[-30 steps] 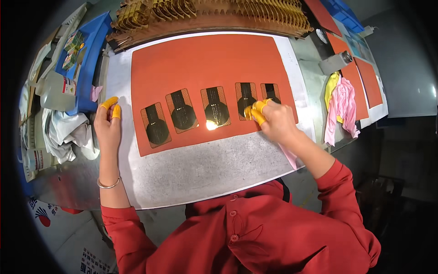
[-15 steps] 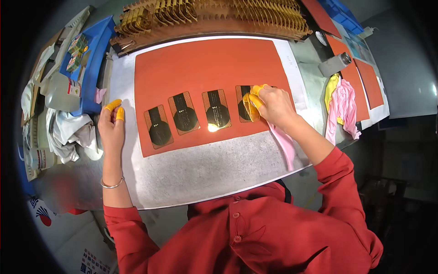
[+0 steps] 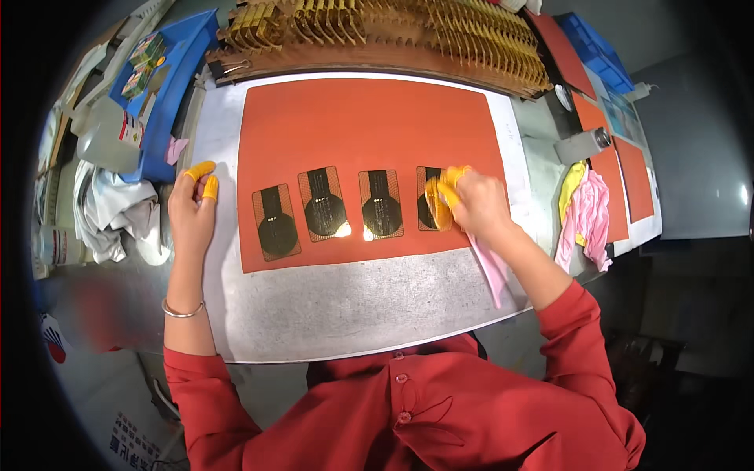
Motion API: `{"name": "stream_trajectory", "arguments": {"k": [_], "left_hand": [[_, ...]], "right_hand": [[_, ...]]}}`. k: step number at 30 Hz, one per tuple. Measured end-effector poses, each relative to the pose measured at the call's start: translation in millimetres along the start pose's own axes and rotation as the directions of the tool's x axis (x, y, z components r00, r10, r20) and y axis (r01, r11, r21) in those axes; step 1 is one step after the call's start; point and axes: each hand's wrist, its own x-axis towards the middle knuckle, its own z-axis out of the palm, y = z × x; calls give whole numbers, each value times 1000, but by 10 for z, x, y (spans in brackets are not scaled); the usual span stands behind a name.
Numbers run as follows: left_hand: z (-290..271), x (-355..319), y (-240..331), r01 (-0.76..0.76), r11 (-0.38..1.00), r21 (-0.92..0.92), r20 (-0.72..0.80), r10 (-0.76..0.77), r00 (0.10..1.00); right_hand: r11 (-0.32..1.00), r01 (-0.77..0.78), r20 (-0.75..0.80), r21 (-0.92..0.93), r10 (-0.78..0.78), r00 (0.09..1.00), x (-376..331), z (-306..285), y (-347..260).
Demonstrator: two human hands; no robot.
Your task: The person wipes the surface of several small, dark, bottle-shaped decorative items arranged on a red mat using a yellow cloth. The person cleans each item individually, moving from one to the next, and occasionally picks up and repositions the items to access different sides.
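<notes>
Four... several thin gold-and-black metal plates, each with a dark round shape, lie in a row on an orange mat [image 3: 361, 118]: the leftmost plate [image 3: 276, 224], a second plate [image 3: 322, 206], a third plate [image 3: 382, 206] and a rightmost plate [image 3: 428, 180], partly hidden by my right hand. My right hand [image 3: 479, 200], with yellow finger cots, pinches a shiny, curved gold sheet piece [image 3: 437, 206] above that rightmost plate. A pink cloth [image 3: 493, 271] hangs from under this hand. My left hand [image 3: 193, 206], also with yellow finger cots, rests beside the mat's left edge, fingers apart and holding nothing.
A wooden rack [image 3: 377, 59] with many upright gold pieces stands at the back. To the left are a blue tray [image 3: 169, 102], a plastic jug [image 3: 106, 141] and white cloth [image 3: 118, 212]. On the right lie a bottle [image 3: 581, 146] and pink and yellow cloths [image 3: 587, 216].
The whole view has shifted slightly, with the mat and rack sitting lower in the picture. My right hand stays at the rightmost plate with the gold piece; my left hand remains beside the mat.
</notes>
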Motion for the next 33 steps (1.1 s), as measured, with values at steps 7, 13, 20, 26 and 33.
{"name": "stream_trajectory", "arguments": {"k": [7,13,20,26,33], "left_hand": [[-1,-19,-9,-29,1000,-6,-16,29,999],[7,-37,2,-40,998,-57,-37,38,999],[-35,-10,42,-6,1000,-11,2,6,1000],[-24,3,35,6,1000,-6,31,-6,1000],[-2,-5,18,11,999,-42,16,-11,1000]], "right_hand": [[997,57,-30,45,-56,998,123,51,-16],[1000,5,29,7,-6,1000,192,0,-61],[1000,-22,4,-18,23,1000,290,15,-31],[1000,-17,-18,17,17,1000,255,23,-15],[999,-18,21,-28,19,1000,304,-27,-16]]}}
